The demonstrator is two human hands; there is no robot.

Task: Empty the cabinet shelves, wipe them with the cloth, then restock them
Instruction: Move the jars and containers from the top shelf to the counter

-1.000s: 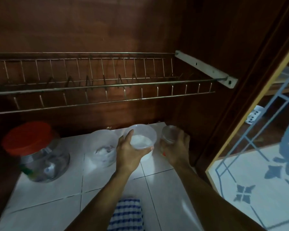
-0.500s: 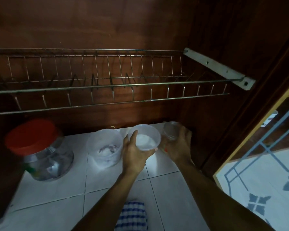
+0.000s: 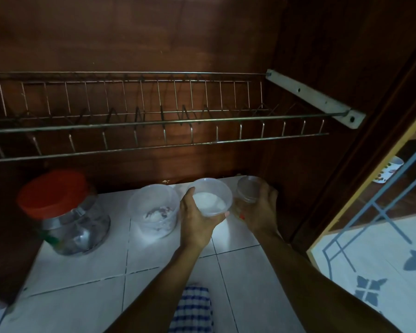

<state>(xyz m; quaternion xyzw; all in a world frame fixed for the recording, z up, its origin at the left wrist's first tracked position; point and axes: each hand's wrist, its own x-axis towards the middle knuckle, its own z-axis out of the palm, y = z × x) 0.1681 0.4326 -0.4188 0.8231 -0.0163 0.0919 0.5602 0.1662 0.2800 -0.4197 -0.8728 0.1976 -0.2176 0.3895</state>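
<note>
red-lidded glass jar (image 3: 65,212) stands far left on tiled shelf (image 3: 82,296) | lidded plastic tub (image 3: 154,210) beside it, apart | blue-checked cloth (image 3: 192,308) at shelf's near edge, between forearms | left hand (image 3: 197,224) curls round open container (image 3: 211,197) of white powder | right hand (image 3: 259,212) grips small clear jar (image 3: 249,188) near cabinet's right wall
</note>
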